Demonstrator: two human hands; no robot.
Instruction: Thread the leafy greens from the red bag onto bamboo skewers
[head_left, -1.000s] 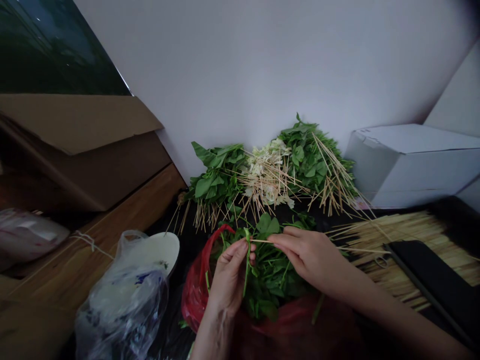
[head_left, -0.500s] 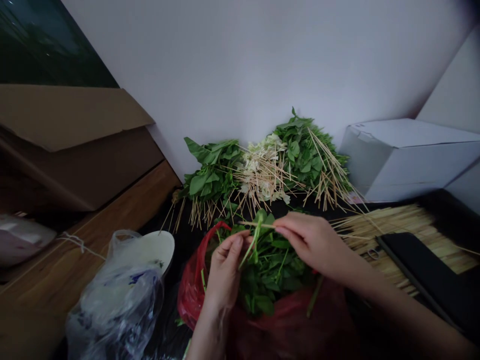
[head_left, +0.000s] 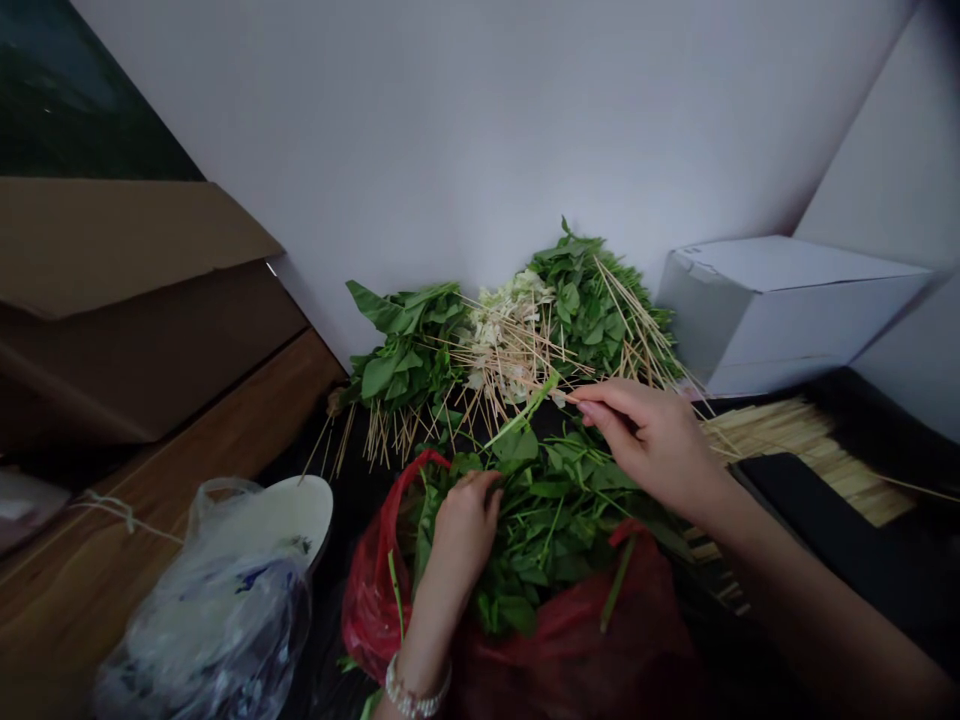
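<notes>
Right hand (head_left: 646, 440) pinched at the tip of a slim green stem (head_left: 525, 412), axis 8-to-2 o'clock; left hand (head_left: 465, 530) curled into loose green leafy stems (head_left: 547, 540) in a red plastic bag (head_left: 371, 610); green leaf bundles on thin wooden skewers (head_left: 405, 365) limit room at 12 o'clock.

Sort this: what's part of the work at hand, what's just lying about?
Part of the work: left hand, right hand, leafy green stems, red plastic bag, skewered greens, loose bamboo skewers.

Lying about: clear plastic bag, white plate, cardboard box, white box, black flat case.
</notes>
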